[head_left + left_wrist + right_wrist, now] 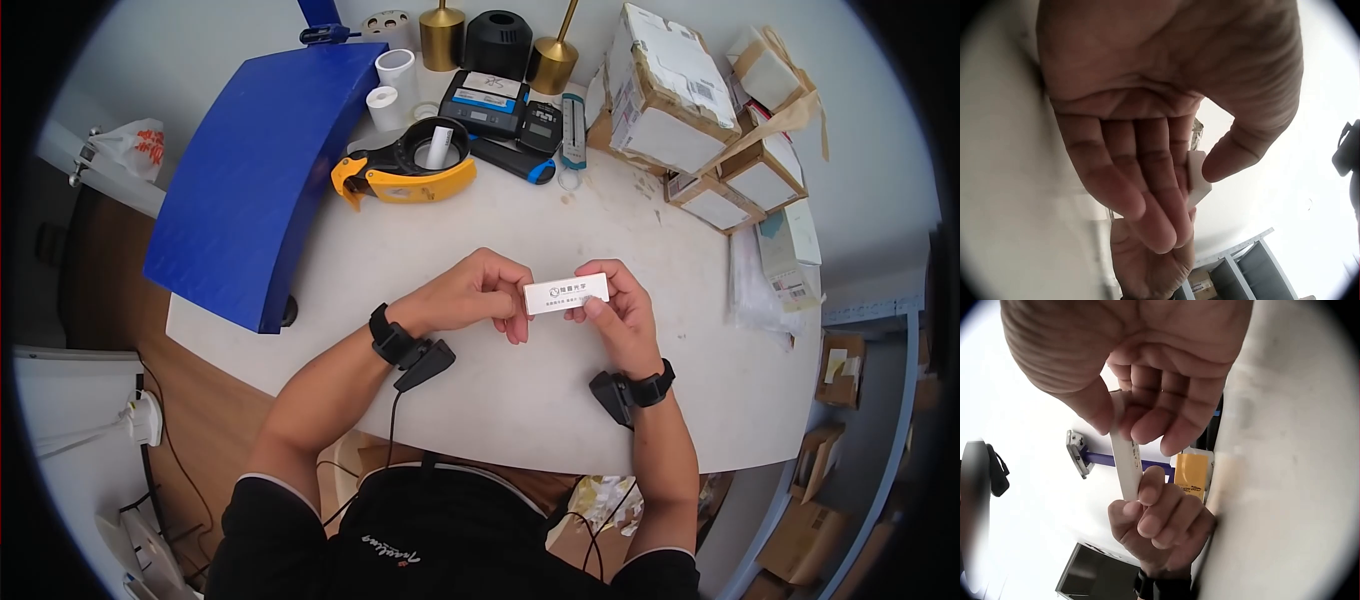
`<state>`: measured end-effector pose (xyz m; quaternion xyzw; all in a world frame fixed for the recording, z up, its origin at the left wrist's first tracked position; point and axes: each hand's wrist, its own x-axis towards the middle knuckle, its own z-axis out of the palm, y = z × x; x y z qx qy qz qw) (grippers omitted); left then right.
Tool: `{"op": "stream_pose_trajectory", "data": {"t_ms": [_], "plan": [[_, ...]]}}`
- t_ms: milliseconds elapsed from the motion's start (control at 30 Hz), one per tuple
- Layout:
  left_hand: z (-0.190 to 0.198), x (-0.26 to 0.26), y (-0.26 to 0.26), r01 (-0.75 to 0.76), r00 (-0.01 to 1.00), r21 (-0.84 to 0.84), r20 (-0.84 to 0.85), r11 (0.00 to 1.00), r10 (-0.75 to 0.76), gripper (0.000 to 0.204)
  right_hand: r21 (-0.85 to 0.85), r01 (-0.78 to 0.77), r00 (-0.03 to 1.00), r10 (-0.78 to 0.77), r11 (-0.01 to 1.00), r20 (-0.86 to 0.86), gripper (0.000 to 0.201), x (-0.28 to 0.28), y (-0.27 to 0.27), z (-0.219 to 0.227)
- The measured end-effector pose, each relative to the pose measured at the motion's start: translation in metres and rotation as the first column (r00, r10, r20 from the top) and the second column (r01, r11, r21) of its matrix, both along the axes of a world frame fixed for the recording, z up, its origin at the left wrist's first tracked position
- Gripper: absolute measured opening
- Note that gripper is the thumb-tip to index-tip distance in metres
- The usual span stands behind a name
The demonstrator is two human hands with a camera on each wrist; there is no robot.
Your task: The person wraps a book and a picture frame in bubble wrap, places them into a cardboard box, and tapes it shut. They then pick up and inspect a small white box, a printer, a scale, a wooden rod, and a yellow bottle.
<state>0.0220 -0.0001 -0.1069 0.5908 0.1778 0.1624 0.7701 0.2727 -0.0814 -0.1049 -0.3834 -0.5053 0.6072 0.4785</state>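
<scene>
A small white box with dark printed lettering (566,294) is held above the table, its long side facing up toward the head camera. My right hand (625,318) pinches its right end, thumb on the printed face and fingers behind. The right wrist view shows the narrow side of the white box (1125,456) between that thumb and the fingers. My left hand (470,292) is at the other end, fingertips right at the box's edge. In the left wrist view, the left hand's fingers (1147,169) are loosely bent, with the thumb apart from them.
Behind the hands lies a yellow-and-black tape dispenser (405,180), with scales (485,103) and a utility knife (515,160) beyond. A blue curved panel (260,180) stands at left. Taped cardboard boxes (670,95) are stacked at back right. White rolls (384,108) stand near the panel.
</scene>
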Motion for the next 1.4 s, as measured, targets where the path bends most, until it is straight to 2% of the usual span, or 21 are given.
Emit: {"op": "stream_pose_trajectory", "data": {"t_ms": [133,333,667,833,933,1033,1100,1233,1400], "plan": [[0.008,0.001,-0.006,-0.046,0.998,-0.008,0.031,0.999,0.046,0.014,-0.056,-0.007,0.997,0.003,0.998,-0.078,0.033,0.0,0.003,-0.003],[0.008,0.001,-0.005,0.002,1.0,-0.044,0.023,0.999,-0.001,0.016,-0.128,-0.065,0.983,0.042,0.99,-0.179,0.033,-0.002,0.004,-0.003],[0.005,0.003,-0.005,-0.003,1.0,-0.065,0.0,0.998,0.003,0.022,-0.131,-0.083,0.979,0.056,0.988,-0.196,0.033,-0.002,0.005,-0.005],[0.012,0.005,-0.008,-0.039,0.999,-0.069,-0.024,0.997,0.038,0.026,-0.156,-0.031,0.985,0.004,0.987,-0.171,0.032,-0.003,0.004,-0.002],[0.014,0.004,-0.008,-0.054,0.997,-0.085,-0.055,0.995,0.05,0.023,-0.145,-0.044,0.992,0.025,0.989,-0.126,0.03,-0.002,0.003,-0.001],[0.016,-0.001,-0.005,-0.037,0.998,-0.014,-0.051,0.999,0.036,0.019,-0.129,-0.08,0.995,0.071,0.988,-0.069,0.028,-0.003,0.001,-0.008],[0.018,-0.005,-0.002,-0.043,0.991,-0.026,-0.125,0.999,0.04,0.016,-0.127,-0.066,0.997,0.062,0.99,-0.039,0.027,-0.004,0.001,-0.006],[0.015,-0.004,-0.002,-0.059,0.989,-0.031,-0.135,0.998,0.054,0.017,-0.103,-0.036,0.999,0.035,0.994,-0.018,0.026,-0.006,0.001,-0.006],[0.017,-0.003,-0.003,-0.132,0.975,0.023,-0.176,0.991,0.134,0.018,-0.077,0.007,0.999,-0.004,0.997,0.04,0.027,-0.008,0.001,-0.007]]}}
